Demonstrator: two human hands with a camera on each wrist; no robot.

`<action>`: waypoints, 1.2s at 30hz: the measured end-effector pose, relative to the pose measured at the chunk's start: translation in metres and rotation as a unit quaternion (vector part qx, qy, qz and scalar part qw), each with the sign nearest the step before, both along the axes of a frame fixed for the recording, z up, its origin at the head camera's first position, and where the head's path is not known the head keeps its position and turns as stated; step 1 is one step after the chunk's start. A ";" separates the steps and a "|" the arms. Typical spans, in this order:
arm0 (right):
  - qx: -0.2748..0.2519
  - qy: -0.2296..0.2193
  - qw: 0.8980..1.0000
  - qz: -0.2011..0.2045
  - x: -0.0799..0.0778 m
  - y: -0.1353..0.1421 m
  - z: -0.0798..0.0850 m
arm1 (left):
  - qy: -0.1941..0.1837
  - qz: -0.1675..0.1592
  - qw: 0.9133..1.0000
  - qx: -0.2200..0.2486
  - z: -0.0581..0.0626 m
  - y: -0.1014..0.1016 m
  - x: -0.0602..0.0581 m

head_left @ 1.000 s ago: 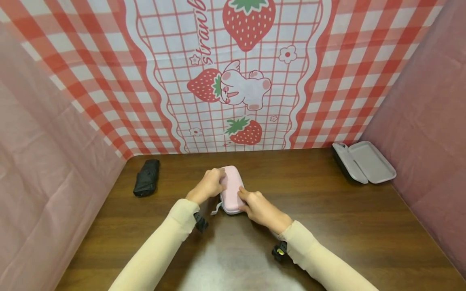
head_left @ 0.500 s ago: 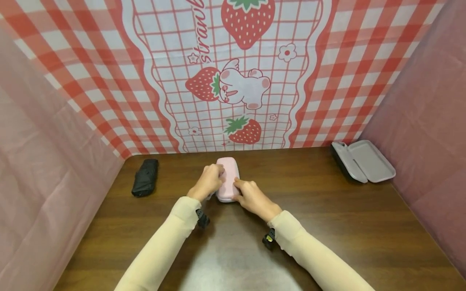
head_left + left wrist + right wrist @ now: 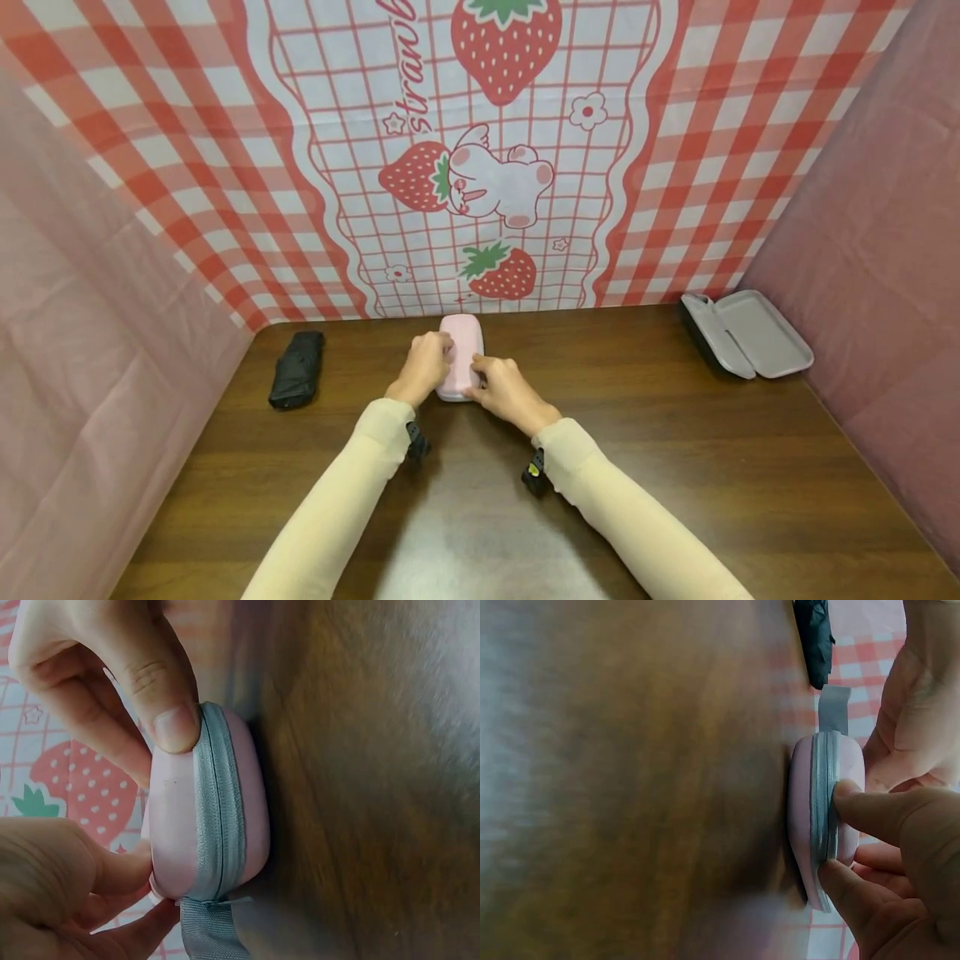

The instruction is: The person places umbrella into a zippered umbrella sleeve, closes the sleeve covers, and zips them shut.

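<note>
A closed, pink hard-shell zip case (image 3: 462, 337) lies lengthwise at the back middle of the table. My left hand (image 3: 424, 367) grips its left edge, thumb on the upper shell, as the left wrist view shows. On the opposite side, my right hand (image 3: 513, 392) holds the right edge, with fingers (image 3: 840, 881) at the grey zipper (image 3: 823, 802). The zipper's two bands lie together along the end facing me. A grey fabric strap (image 3: 210, 926) sticks out at the left corner, beside my left fingers.
At the back left lies a black folded umbrella-like bundle (image 3: 297, 371). An opened case with a grey lining (image 3: 763, 333) stands at the back right. The checked strawberry cloth (image 3: 495, 192) hangs right behind the pink case, with pink cloth on both sides.
Both hands have pushed the pink case away from me and slightly left, close to the hanging cloth. It has turned a little straighter. The black bundle and the opened case stay put.
</note>
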State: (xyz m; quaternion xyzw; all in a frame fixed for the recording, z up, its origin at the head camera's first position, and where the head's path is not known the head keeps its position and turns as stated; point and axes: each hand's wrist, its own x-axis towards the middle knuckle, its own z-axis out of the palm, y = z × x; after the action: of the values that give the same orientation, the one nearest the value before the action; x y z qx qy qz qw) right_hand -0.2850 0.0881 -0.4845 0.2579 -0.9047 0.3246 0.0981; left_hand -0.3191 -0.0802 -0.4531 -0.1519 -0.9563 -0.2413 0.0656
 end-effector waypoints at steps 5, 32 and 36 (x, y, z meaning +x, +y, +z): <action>-0.003 -0.001 1.000 -0.003 -0.010 -0.003 -0.001 | -0.005 0.003 1.000 0.006 -0.001 -0.002 -0.010; -0.002 -0.020 1.000 -0.022 -0.023 -0.009 -0.006 | -0.027 0.041 0.998 0.042 -0.007 -0.003 -0.025; 0.010 -0.018 1.000 -0.009 -0.021 -0.010 -0.006 | -0.014 0.046 0.997 0.053 -0.009 -0.003 -0.020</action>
State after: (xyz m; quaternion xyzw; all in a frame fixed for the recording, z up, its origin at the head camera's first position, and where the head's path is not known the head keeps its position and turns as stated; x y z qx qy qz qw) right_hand -0.3063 0.0782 -0.4904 0.2451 -0.9119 0.3188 0.0822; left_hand -0.3391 -0.0834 -0.4619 -0.1004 -0.9490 -0.2905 0.0708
